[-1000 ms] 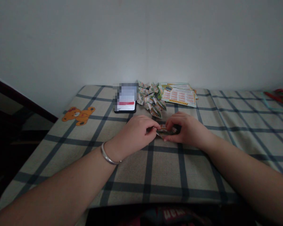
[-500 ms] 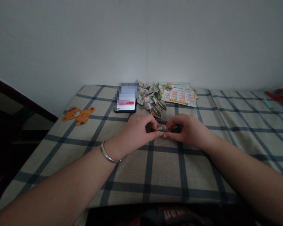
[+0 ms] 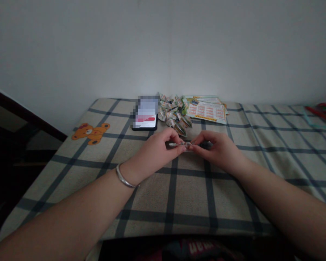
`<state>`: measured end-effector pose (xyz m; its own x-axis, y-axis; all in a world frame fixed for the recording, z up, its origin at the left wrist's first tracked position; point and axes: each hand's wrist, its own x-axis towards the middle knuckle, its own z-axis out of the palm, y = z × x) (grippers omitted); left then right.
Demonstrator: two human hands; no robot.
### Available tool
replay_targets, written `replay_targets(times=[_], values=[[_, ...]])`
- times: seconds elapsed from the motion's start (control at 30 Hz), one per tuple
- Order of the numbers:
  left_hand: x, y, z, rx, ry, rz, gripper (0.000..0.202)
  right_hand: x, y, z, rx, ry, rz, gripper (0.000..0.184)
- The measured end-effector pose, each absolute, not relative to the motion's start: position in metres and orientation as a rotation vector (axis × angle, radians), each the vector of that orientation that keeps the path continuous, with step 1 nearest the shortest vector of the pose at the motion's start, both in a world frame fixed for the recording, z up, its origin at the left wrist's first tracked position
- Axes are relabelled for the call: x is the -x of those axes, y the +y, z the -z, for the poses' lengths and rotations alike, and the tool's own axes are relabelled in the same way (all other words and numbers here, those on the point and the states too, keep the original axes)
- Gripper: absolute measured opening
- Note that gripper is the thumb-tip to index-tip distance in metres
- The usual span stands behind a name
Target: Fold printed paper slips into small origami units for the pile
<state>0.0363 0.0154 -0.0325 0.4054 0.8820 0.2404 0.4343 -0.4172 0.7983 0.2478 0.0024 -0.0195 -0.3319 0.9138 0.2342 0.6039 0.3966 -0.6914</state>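
My left hand (image 3: 157,150) and my right hand (image 3: 218,148) meet over the middle of the checked cloth (image 3: 184,195). Between their fingertips they pinch a small folded piece of printed paper (image 3: 180,144), held flat and thin just above the cloth. Both hands are closed in a pinch on its two ends. A silver bangle (image 3: 124,178) circles my left wrist. Just beyond the hands lies a heap of several folded paper pieces (image 3: 174,115).
A phone (image 3: 145,114) with a lit screen lies at the back, left of the heap. A stack of printed sheets (image 3: 206,108) lies to its right. A bear picture (image 3: 90,132) marks the cloth at left. Red and green items (image 3: 324,110) sit far right.
The hands have lifted slightly off the cloth and the paper piece has been pressed flatter, now seen edge-on between the fingertips.
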Motion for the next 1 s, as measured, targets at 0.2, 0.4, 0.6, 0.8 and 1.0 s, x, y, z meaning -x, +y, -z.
replay_targets(times=[0.2,0.4,0.6,0.8,1.0], values=[[-0.0374,0.014,0.0302,-2.019,1.042,-0.917,0.019,-0.2457,0.0022,0.022,1.24,-2.022,-0.649,0.017],[-0.037,0.0122,0.0299,-2.058,1.031,-0.851,0.018,-0.2436,-0.0007,0.0207,1.211,-2.033,-0.666,0.012],[-0.0366,0.0108,0.0252,-2.102,1.013,-0.797,0.014,-0.244,-0.0022,0.0218,1.22,-2.025,-0.64,0.015],[-0.0353,0.012,0.0247,-2.22,1.015,-0.743,0.014,-0.2433,-0.005,0.0201,1.26,-2.034,-0.615,0.017],[-0.0353,0.0129,0.0257,-2.4,1.055,-0.687,0.022,-0.2424,-0.0063,0.0204,1.304,-2.053,-0.573,0.02]])
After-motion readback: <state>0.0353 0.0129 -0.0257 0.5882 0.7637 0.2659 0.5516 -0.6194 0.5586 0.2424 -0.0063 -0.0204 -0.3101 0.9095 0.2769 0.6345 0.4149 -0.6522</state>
